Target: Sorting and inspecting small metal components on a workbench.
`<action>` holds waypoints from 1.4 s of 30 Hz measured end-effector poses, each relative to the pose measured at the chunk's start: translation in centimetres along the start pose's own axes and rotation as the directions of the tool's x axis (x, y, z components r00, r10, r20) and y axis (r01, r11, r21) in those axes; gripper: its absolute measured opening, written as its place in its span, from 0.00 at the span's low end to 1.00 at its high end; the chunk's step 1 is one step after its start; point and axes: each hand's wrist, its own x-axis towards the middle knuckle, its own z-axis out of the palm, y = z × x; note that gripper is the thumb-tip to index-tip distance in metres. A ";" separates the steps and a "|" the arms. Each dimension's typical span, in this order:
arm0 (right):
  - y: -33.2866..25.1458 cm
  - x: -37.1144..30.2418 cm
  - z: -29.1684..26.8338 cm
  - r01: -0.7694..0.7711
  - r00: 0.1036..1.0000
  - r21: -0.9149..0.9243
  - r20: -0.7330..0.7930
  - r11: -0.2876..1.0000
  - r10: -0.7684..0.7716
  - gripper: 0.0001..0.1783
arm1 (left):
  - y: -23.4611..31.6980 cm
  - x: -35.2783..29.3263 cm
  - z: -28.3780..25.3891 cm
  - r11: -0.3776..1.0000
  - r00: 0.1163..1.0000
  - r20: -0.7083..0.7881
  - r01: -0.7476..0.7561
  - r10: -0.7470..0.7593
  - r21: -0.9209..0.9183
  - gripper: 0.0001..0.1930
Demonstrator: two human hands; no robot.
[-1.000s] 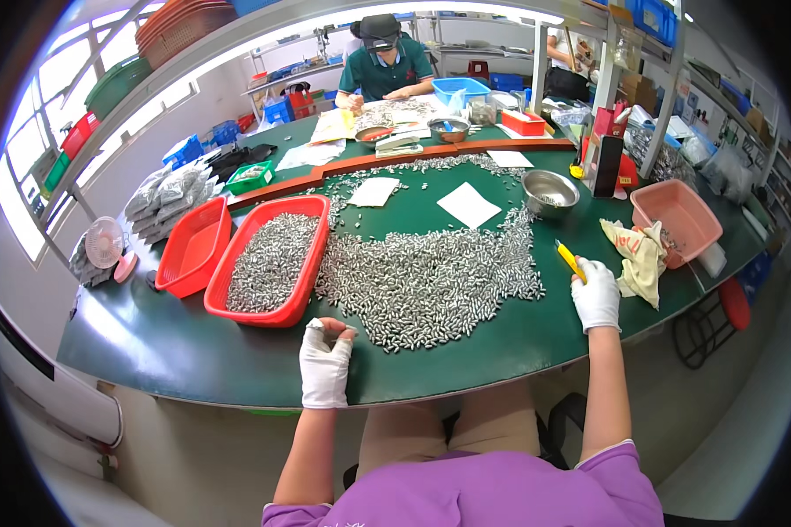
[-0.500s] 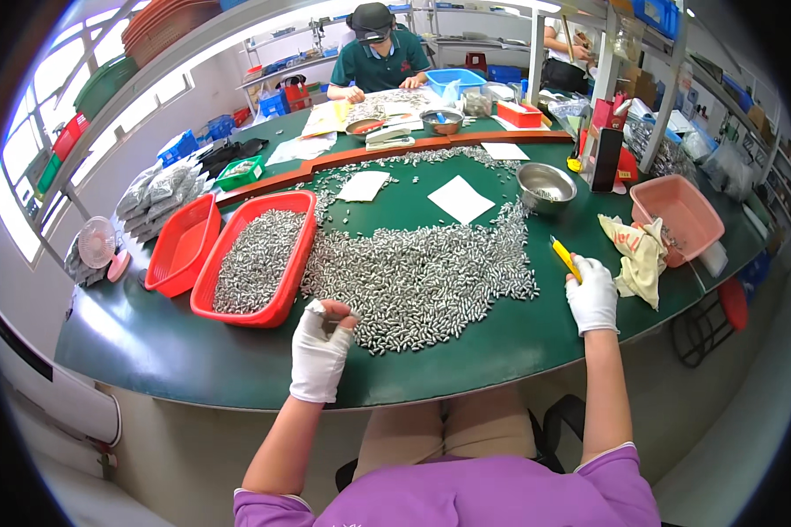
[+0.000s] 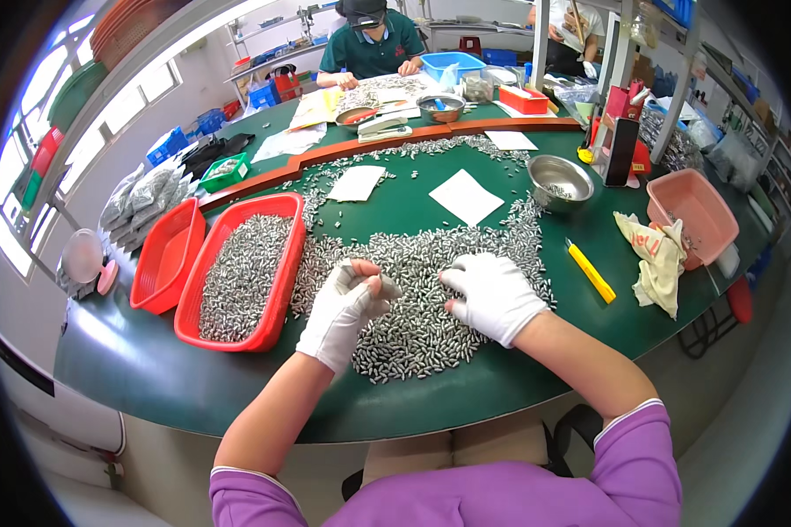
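Note:
A wide heap of small silvery metal pieces (image 3: 422, 329) lies on the green table in front of me. My left hand (image 3: 344, 309), in a white glove with bare fingertips, is over the heap's left part. Its fingers curl toward the thumb; what they hold, if anything, is too small to make out. My right hand (image 3: 494, 299), gloved too, rests at the heap's right part, thumb and forefinger apart and pointing left among the pieces. A yellow utility knife (image 3: 591, 274) lies on the table to the right, touched by neither hand.
Left of the heap stand a red basin (image 3: 297, 263) full of such pieces and another red basin (image 3: 163, 263). Paper sheets (image 3: 468, 198) and a metal bowl (image 3: 561, 182) lie beyond. At right are a cloth (image 3: 655, 263) and pink basin (image 3: 694, 211). A person (image 3: 373, 53) works opposite.
My right hand has let go of the yellow utility knife, leaving it on the table, and moved left onto the heap. My left hand has moved right and forward over the pieces.

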 end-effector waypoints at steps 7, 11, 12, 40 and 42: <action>0.1 1.6 2.4 0.070 0.987 0.146 -0.157 0.987 -0.046 0.07 | -1.2 -1.3 -2.5 0.965 0.966 0.224 0.176 -0.131 -0.196 0.16; 0.3 1.7 2.2 0.091 0.981 0.221 -0.188 0.971 -0.049 0.06 | -0.8 -2.1 -1.7 0.961 0.954 0.240 0.221 -0.179 -0.164 0.13; 0.4 1.7 2.2 0.100 0.978 0.218 -0.199 0.971 -0.056 0.06 | -0.8 -2.1 -1.7 0.959 0.953 0.240 0.228 -0.185 -0.166 0.13; -2.5 1.4 0.3 0.574 0.782 0.478 -0.562 0.665 -0.270 0.18 | -1.1 -2.3 -0.7 0.912 0.869 0.365 0.396 -0.335 -0.107 0.13; -3.0 1.3 0.3 0.598 0.773 0.520 -0.574 0.610 -0.269 0.18 | -1.3 -2.3 -0.8 0.911 0.851 0.393 0.406 -0.348 -0.073 0.14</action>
